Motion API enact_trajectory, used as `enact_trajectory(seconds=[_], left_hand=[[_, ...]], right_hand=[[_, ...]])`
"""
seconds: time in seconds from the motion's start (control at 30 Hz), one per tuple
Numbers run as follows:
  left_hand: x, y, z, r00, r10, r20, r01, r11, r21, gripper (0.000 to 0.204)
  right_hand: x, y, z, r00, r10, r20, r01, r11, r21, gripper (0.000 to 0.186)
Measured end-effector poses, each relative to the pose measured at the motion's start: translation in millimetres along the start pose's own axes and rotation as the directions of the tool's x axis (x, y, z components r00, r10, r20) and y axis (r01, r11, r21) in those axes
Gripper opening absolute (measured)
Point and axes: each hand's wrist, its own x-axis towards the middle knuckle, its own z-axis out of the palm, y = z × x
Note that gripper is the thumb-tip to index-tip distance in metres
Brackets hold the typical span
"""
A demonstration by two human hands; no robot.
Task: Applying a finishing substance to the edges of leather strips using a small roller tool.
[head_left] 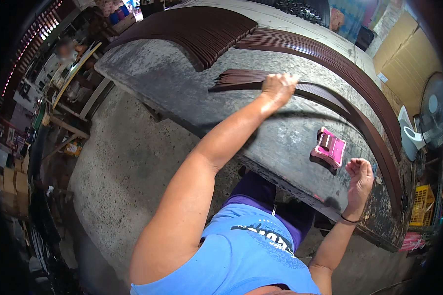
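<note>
Long, thin dark-brown strips [325, 93] lie in a narrow curved bundle across the grey worktable [290, 132]. My left hand [280, 90] is closed around this bundle near its fanned-out left end. Above the table's near right edge, my right hand [360, 182] is raised with its fingers loosely bent and a little apart; nothing shows in it. Just left of that hand sits a small pink block [332, 149] with a pale rim and a short brown piece on top. What the block is, I cannot tell.
Behind lie a wide fan of brown strips [182, 29] and a long curved stack [325, 51]. On the right stand a fan [433, 105], cardboard [408, 44] and a yellow crate [422, 205]. Another person [66, 51] is at the far left, beside a wooden bench.
</note>
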Motion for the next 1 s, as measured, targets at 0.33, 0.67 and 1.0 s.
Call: enact_trajectory(seconds=[0.33, 0.67, 1.0], left_hand=[[-85.3, 106.4, -167.0, 0.96, 0.183, -0.213, -0.25, 0.902, -0.351, 0.014], [-246.1, 56.5, -133.6, 0.931, 0.064, 0.359, 0.196, 0.744, -0.639, 0.014], [-187.9, 90.5, -123.4, 0.89, 0.292, 0.35, 0.197, 0.446, -0.873, 0.065]], right_hand=[[39.8, -55.4, 76.0, 0.962, -0.095, 0.256, -0.083, 0.789, 0.609, 0.102], [-38.0, -209.8, -175.2, 0.897, -0.439, -0.056, 0.395, 0.738, 0.548, 0.034], [-95.0, -165.0, 50.4, 0.885, -0.396, -0.245, 0.252, 0.85, -0.464, 0.085]])
